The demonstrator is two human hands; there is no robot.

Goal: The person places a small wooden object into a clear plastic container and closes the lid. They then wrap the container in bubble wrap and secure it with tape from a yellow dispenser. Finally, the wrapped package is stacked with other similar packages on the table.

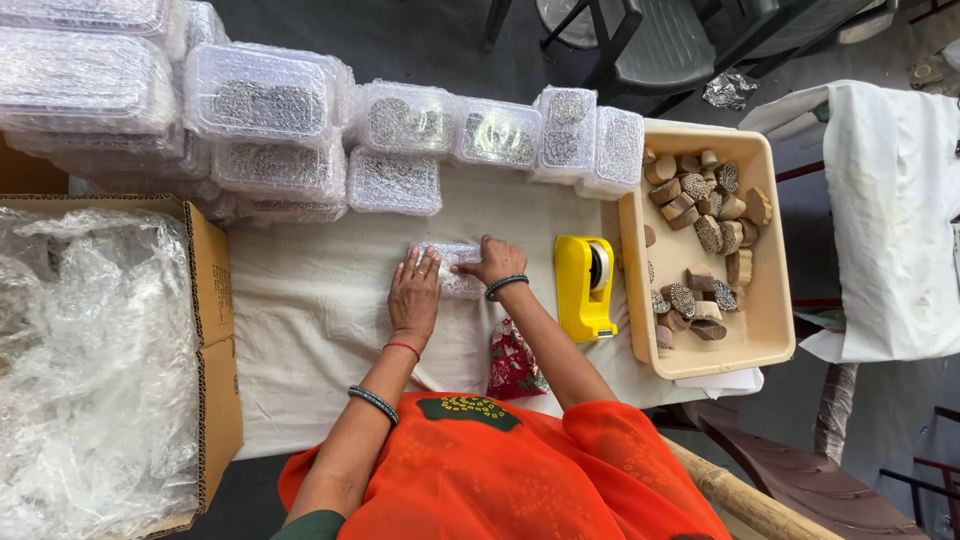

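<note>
A small bundle wrapped in bubble wrap [449,254] lies on the white cloth-covered table [300,320]. My left hand [415,293] presses flat on its left end, fingers spread. My right hand [492,260] rests on its right end with fingers curled against the wrap. What is inside the bundle is hidden. A yellow tape dispenser [585,287] stands just right of my right hand.
A beige tray [760,345] of carved wooden blocks [707,232] sits at the right. Bubble-wrapped packs [395,125] are stacked along the far edge. A cardboard box [215,300] full of bubble wrap stands at the left. A red patterned pouch [512,362] lies near me.
</note>
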